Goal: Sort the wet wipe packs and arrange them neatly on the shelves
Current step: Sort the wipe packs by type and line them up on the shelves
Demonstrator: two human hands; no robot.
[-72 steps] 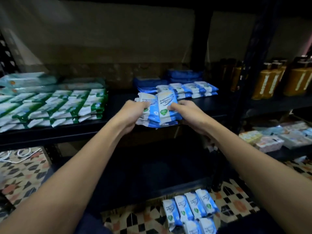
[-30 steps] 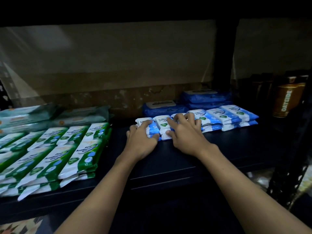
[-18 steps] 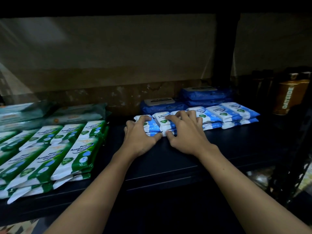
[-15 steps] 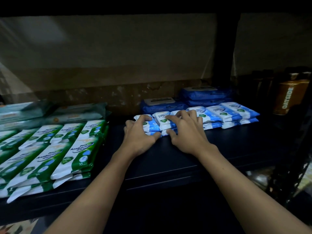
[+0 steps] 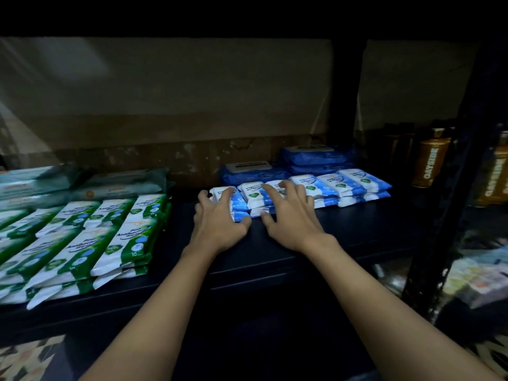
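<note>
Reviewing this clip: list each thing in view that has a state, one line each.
left hand: fingers curled over the left blue-and-white packs
right hand: fingers spread on the next packs
blue-and-white packs: lying flat in a row, two layers
green-and-white packs: stacked in overlapping rows
dark blue packs: stacked behind the row
amber bottles: upright
</note>
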